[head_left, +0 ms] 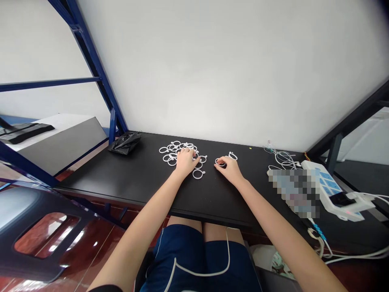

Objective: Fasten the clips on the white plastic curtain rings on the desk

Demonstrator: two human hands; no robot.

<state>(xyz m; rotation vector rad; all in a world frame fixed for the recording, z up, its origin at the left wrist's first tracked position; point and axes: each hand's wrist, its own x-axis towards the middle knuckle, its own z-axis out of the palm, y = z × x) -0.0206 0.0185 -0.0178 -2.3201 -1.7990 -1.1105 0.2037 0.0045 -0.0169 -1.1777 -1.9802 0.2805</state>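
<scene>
A loose heap of white curtain rings, each with a small eyelet, lies on the black tabletop. My left hand rests palm down on the right part of this heap, thumb apart from the fingers, covering several rings. One single curtain ring lies just in front of the heap, near my left thumb. To the right, my right hand pinches a white curtain ring between thumb and fingers, close to the table. Right behind that hand lies another white ring, partly hidden by it.
A crumpled black plastic bag lies at the back left. On the right are tangled white cables, a blurred flat item and a white power strip. Blue metal posts frame the left side, with a wall behind.
</scene>
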